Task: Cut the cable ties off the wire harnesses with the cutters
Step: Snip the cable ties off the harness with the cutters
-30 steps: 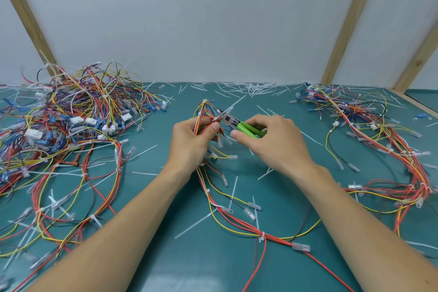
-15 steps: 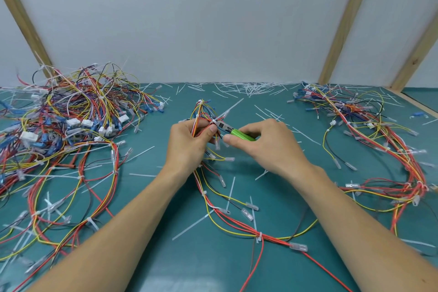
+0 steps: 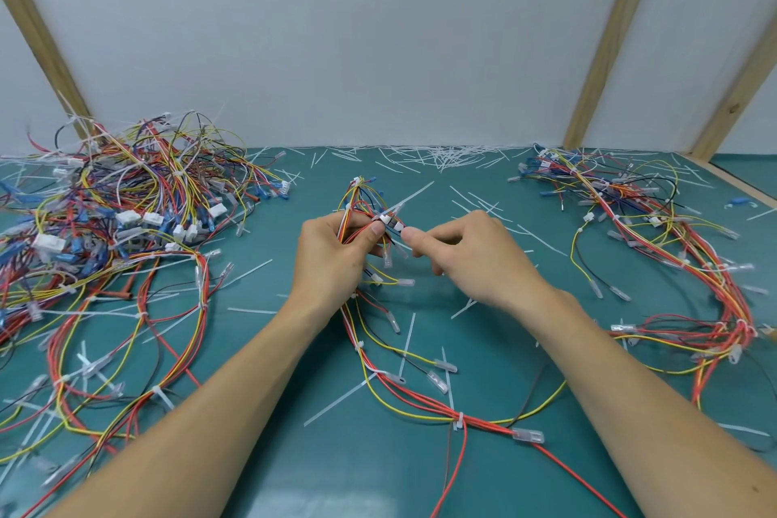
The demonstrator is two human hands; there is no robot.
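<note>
While my left hand (image 3: 336,252) grips the wire bundle (image 3: 361,214) mid-frame, my right hand (image 3: 466,252), fingers curled, touches its cable tie (image 3: 384,219) from the right, cutters hidden.

The cutters are almost wholly hidden inside the curled right hand (image 3: 471,261); only a blurred tip shows between the thumbs. The left hand (image 3: 336,257) covers the gripped stretch of multicoloured wire harness (image 3: 370,353). The tangled left heap of wires (image 3: 105,223) runs off the picture's edge.

Harnesses (image 3: 126,223), ties (image 3: 441,156) on teal table (image 3: 294,475)
</note>
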